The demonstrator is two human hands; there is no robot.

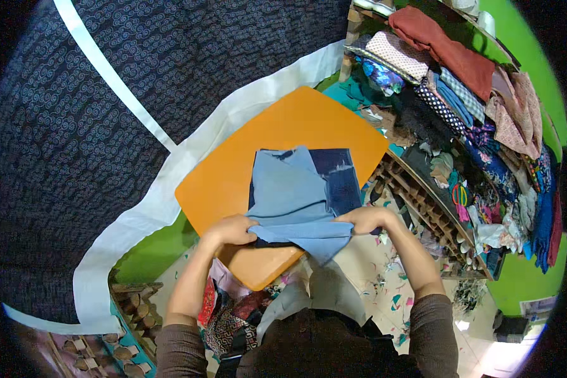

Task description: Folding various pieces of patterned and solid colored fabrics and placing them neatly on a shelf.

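Pull evenly for a straight fold, left hand [235, 230] and right hand [363, 220] each pinching the near band of light-blue fabric [286, 189] over dark navy cloth [334, 160] on the smooth orange tabletop [233, 170].

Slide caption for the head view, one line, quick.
Left hand and right hand hold a light blue cloth over dark blue fabric on an orange tabletop.
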